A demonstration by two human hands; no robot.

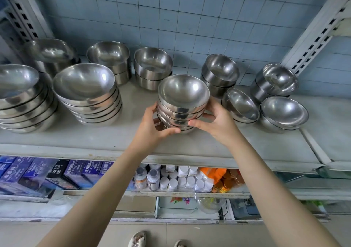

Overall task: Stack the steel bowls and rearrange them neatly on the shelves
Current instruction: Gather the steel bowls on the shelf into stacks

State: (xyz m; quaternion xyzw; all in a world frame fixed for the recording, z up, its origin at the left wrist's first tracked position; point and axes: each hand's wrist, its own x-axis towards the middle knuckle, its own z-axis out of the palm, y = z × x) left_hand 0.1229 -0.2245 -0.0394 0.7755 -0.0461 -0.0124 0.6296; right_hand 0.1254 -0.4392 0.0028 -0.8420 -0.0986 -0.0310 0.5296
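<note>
Now both hands, left [152, 125] and right [214, 120], clasp the stack [182, 102]; pile [85, 94] at 9 o'clock.

Shelf [114, 138]: the front strip is bare from lower left to lower right, so approach from below is open.

The centre stack [182, 102], gripped by the left hand [152, 129] and right hand [218, 123], blocks mid-shelf.

- **Left of it:** an open gap reaches to the wide stack [85, 87]. The far-left stack [19, 94] sits close beside that one, with only a slit between them.
- **Right of it:** the tilted bowls [241, 106] are just beside the right hand, leaving little room for fingers.
- **Behind it:** there is a bare patch between back stack A [152, 68] and back stack B [220, 74].
- **Far right:** the shelf is bare past the front-right stack [284, 113].
</note>
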